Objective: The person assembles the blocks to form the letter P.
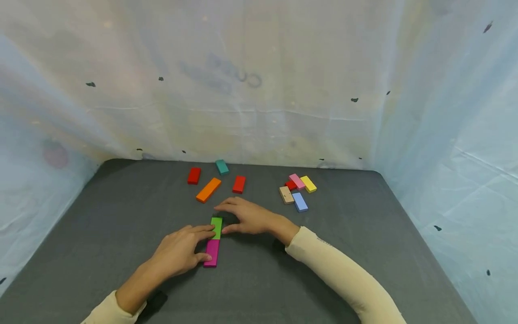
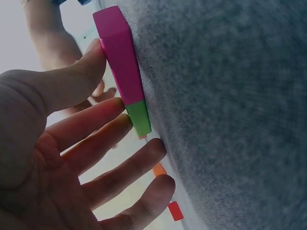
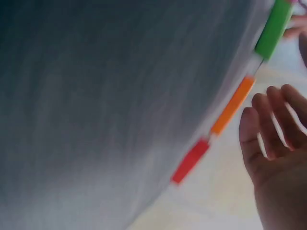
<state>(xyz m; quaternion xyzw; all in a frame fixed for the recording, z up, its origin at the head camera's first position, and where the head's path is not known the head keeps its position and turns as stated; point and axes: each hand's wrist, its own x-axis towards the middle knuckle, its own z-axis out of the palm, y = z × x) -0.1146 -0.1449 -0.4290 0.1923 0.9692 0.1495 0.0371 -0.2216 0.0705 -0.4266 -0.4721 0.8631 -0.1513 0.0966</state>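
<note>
Left hand [image 1: 178, 253] fingers touch green block [image 1: 216, 227], magenta block [image 1: 212, 253]; right hand [image 1: 247, 217] seemingly clear.

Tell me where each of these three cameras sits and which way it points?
Head: worn on the head, looking forward and down at the table; shows both forearms, left hand and right hand.
Left wrist: beside the left hand, looking along its fingers at the magenta block and green block.
Right wrist: beside the right hand, facing the mat; blurred.
All three show the green block.
</note>
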